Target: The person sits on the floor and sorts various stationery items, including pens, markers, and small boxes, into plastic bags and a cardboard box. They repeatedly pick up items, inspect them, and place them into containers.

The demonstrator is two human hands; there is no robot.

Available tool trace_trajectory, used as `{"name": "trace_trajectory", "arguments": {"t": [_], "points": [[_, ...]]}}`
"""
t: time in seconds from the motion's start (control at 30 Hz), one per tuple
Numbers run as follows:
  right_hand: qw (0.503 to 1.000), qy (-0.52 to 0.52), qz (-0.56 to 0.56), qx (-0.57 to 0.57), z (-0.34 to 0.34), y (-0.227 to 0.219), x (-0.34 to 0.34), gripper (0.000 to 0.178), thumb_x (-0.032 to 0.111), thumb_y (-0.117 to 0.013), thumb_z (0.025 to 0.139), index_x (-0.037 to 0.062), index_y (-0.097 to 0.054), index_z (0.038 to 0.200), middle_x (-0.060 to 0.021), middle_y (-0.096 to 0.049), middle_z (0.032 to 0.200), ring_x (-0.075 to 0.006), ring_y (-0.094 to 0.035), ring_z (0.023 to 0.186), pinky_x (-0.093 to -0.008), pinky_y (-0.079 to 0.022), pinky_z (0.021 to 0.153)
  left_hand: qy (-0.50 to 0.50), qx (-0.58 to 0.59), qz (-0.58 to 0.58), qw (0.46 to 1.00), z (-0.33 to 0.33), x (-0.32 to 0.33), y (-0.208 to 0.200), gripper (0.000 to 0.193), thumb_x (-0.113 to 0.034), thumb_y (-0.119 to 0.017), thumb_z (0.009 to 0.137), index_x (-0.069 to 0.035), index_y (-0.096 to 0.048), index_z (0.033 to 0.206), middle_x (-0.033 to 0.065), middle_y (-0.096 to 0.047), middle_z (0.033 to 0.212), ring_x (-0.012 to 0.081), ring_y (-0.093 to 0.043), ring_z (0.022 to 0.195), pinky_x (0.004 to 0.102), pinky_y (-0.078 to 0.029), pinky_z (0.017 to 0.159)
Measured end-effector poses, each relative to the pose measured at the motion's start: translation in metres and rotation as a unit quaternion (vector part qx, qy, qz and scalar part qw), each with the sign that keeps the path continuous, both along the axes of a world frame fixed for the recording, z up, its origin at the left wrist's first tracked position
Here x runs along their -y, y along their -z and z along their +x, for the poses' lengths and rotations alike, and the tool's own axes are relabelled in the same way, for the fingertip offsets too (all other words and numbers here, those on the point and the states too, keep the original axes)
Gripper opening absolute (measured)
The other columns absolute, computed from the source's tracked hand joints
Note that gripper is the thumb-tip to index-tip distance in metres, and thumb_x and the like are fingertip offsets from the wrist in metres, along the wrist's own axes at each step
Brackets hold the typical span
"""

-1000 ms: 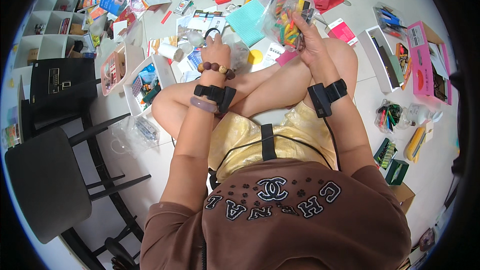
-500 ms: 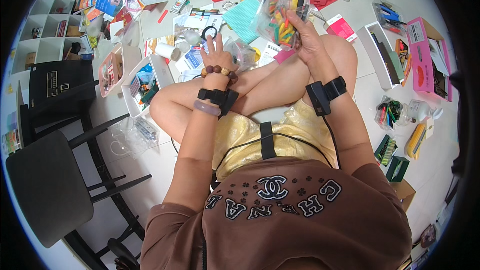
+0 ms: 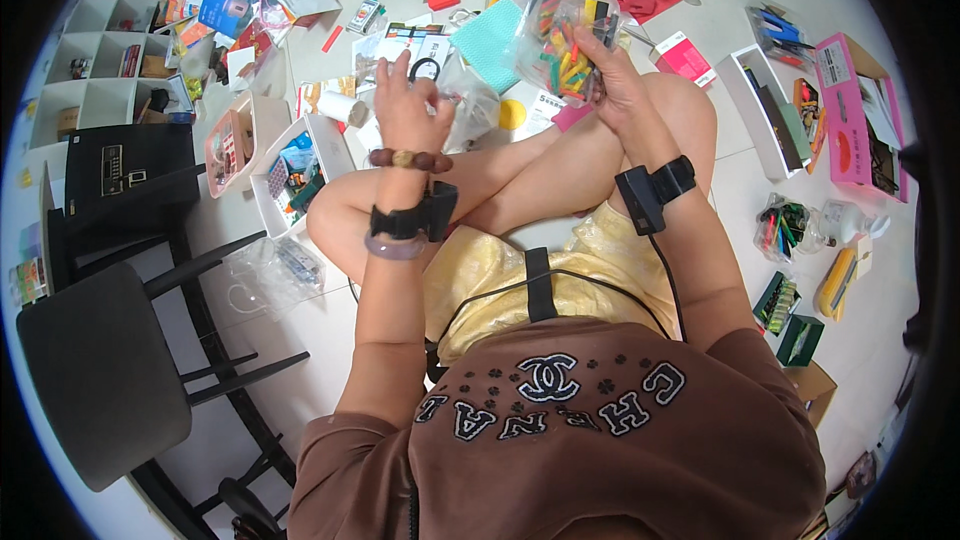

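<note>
My right hand (image 3: 615, 80) grips a clear plastic bag (image 3: 560, 45) holding short red, yellow, green and black pieces, too small to name for certain. The bag hangs above my crossed legs. My left hand (image 3: 408, 112) is raised with its fingers apart, and I see nothing held in it. Just to its right a crumpled clear plastic bag (image 3: 472, 105) lies beside my thumb; whether they touch is unclear. Beyond the fingers is a black ring (image 3: 425, 69). Next to the hand on the left, a white cylinder (image 3: 338, 105) lies on papers.
A white box (image 3: 328, 145) of small items and a pink basket (image 3: 232, 145) stand left. A teal sheet (image 3: 487, 40) lies ahead among papers. At right are a white box (image 3: 765, 110) and a pink box (image 3: 858, 120). A dark chair (image 3: 105, 370) stands at the left.
My left hand has moved left and lifted from the papers and the black ring. My right hand still holds the bag of coloured pieces in nearly the same place.
</note>
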State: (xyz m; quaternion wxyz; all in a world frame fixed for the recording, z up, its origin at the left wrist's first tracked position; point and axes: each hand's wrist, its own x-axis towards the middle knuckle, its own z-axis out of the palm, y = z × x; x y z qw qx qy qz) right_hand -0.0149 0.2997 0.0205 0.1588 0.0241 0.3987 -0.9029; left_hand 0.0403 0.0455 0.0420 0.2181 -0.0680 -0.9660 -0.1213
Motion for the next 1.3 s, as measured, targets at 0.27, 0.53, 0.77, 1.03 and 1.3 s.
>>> {"name": "trace_trajectory", "arguments": {"t": [0.27, 0.53, 0.77, 1.03, 1.3], "points": [[0.993, -0.012, 0.113, -0.019, 0.003, -0.002, 0.007, 0.036, 0.026, -0.073, 0.078, 0.0026, -0.061, 0.103, -0.0028, -0.066, 0.088, -0.0084, -0.063, 0.074, -0.0196, -0.048, 0.059, 0.056, 0.196, 0.728, 0.655, 0.015, 0.037, -0.076, 0.007, -0.012, -0.055, 0.081, -0.006, -0.053, 0.080, 0.0057, -0.058, 0.074, 0.0186, -0.064, 0.073, 0.0348, -0.056, 0.071], [0.974, -0.083, 0.200, -0.061, 0.013, -0.013, 0.012, 0.038, 0.024, -0.072, 0.080, -0.0013, -0.061, 0.106, -0.0071, -0.065, 0.097, -0.0104, -0.061, 0.083, -0.0231, -0.049, 0.074, 0.069, 0.282, 0.738, 0.609, -0.007, 0.015, -0.052, 0.018, -0.025, -0.054, 0.089, -0.007, -0.056, 0.088, 0.0046, -0.062, 0.080, 0.0201, -0.064, 0.081, 0.0340, -0.054, 0.071], [0.958, -0.148, 0.240, -0.049, 0.010, -0.001, 0.016, 0.038, 0.026, -0.071, 0.080, -0.0010, -0.061, 0.105, -0.0047, -0.065, 0.091, -0.0095, -0.060, 0.079, -0.0241, -0.049, 0.070, 0.084, 0.239, 0.508, 0.823, -0.053, -0.051, -0.040, 0.013, -0.012, -0.054, 0.084, -0.002, -0.054, 0.075, 0.0035, -0.056, 0.065, 0.0105, -0.056, 0.057, 0.0250, -0.047, 0.048], [0.963, -0.122, 0.241, 0.010, -0.003, 0.015, 0.009, 0.030, 0.020, -0.063, 0.083, -0.0020, -0.060, 0.103, -0.0057, -0.064, 0.090, -0.0110, -0.061, 0.078, -0.0255, -0.049, 0.069, 0.028, 0.028, 0.417, 0.908, -0.028, -0.084, -0.013, 0.038, -0.024, -0.049, 0.092, 0.002, -0.042, 0.119, 0.0212, -0.050, 0.114, 0.0324, -0.051, 0.104, 0.0373, -0.040, 0.088], [0.956, -0.125, 0.244, -0.108, 0.005, 0.013, 0.014, 0.036, 0.026, -0.065, 0.083, -0.0017, -0.060, 0.106, -0.0051, -0.064, 0.090, -0.0105, -0.060, 0.079, -0.0261, -0.048, 0.073, 0.057, 0.324, 0.593, 0.735, -0.022, -0.059, 0.001, 0.080, -0.027, -0.071, 0.080, 0.009, -0.025, 0.135, 0.0199, -0.046, 0.127, 0.0246, -0.048, 0.114, 0.0328, -0.041, 0.095]]}}
